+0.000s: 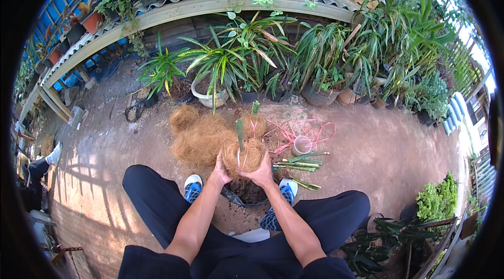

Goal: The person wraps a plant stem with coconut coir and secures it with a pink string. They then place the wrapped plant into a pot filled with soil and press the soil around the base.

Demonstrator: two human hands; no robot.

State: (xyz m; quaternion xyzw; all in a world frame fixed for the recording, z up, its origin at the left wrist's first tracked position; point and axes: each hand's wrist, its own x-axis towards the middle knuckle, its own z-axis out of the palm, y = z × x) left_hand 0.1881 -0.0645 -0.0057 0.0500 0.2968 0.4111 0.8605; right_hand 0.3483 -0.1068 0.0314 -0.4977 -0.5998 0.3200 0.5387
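Between my left hand (221, 169) and my right hand (260, 172) is a ball of brown coconut fibre (254, 153), gripped from both sides. Pink plastic string (245, 157) is tied round it, and a green snake plant leaf cutting (239, 133) stands up out of its top. Below the ball, a black plastic bag (236, 199) holds dark soil (248, 191). Just beyond, a second fibre ball (258, 125) carries its own upright leaf cutting (256, 108). Loose coconut fibre (201, 137) is heaped on the ground to the left.
Right of the balls lie tangled pink string (287, 131), a clear plastic cup (302, 146) and several cut leaves (301, 164). Potted plants (212, 92) line the far side beneath a raised plant shelf (236, 2). Another person's foot (55, 153) shows at far left.
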